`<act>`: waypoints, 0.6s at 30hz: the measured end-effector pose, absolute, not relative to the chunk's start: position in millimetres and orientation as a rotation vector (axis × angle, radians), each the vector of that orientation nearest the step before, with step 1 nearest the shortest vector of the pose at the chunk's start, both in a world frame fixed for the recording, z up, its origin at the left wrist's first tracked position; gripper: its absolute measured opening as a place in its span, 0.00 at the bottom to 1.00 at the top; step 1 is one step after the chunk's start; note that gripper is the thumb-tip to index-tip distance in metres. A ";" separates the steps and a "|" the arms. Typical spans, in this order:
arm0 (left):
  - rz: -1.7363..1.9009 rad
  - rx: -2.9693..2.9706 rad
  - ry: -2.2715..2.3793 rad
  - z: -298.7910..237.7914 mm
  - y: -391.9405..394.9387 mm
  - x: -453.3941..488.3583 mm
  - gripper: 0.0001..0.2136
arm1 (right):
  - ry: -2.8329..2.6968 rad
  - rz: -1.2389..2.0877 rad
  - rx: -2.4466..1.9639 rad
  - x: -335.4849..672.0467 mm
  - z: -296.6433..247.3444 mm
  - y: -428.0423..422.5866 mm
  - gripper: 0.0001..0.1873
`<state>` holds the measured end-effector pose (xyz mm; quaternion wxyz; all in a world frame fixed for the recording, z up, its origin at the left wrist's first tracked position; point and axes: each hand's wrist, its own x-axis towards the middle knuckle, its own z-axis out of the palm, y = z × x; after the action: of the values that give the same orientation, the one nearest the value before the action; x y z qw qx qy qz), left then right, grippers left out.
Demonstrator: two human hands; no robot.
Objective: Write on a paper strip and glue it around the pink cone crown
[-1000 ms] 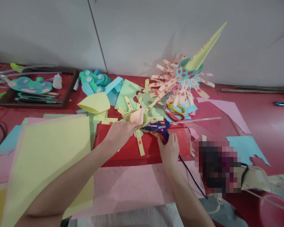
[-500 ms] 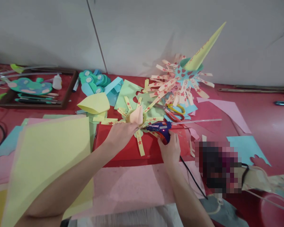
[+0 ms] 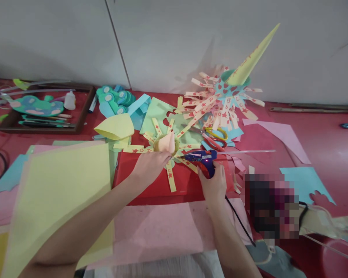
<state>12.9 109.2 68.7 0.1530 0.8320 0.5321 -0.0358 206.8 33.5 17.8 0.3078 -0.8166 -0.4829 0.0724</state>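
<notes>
My left hand [image 3: 148,166] is closed on a small peach paper cone [image 3: 166,142] and holds it inside a yellow paper ring [image 3: 175,146] with star-marked strips fanning out. My right hand [image 3: 214,186] grips a blue hot glue gun [image 3: 202,158] with a small red light on, its nozzle a little to the right of the ring. A clear glue stick [image 3: 249,151] juts from the gun's back. Both rest over a red sheet [image 3: 185,181].
A finished cone-and-strips piece [image 3: 234,83] stands at the back. Scissors [image 3: 213,137] lie behind the gun. Yellow paper [image 3: 60,193] and pink paper [image 3: 159,227] lie near me. A wooden tray [image 3: 43,110] sits at the far left. A black cord [image 3: 239,224] trails right.
My right hand has drawn the glue gun a little to the right, away from the ring. My left hand has stayed on the peach cone, which has tipped a little more upright.
</notes>
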 end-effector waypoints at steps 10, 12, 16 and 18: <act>-0.160 2.463 1.510 71.9 108.6 13.6 0.15 | -1.293 0.144 -2.153 207.2 16.6 33.7 0.21; -0.213 2.506 1.488 73.0 107.7 13.5 0.13 | -1.287 0.142 -2.147 207.0 17.1 33.9 0.21; -0.269 2.554 1.453 72.2 106.5 12.9 0.13 | -1.273 0.168 -2.153 205.8 19.1 34.0 0.22; -0.270 2.564 1.448 71.3 106.4 12.8 0.13 | -1.259 0.188 -2.162 205.0 20.5 34.2 0.22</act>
<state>12.8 106.4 71.3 0.0921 0.8635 0.4875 -0.0910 205.0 34.2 20.5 0.3114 -0.8189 -0.4768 0.0714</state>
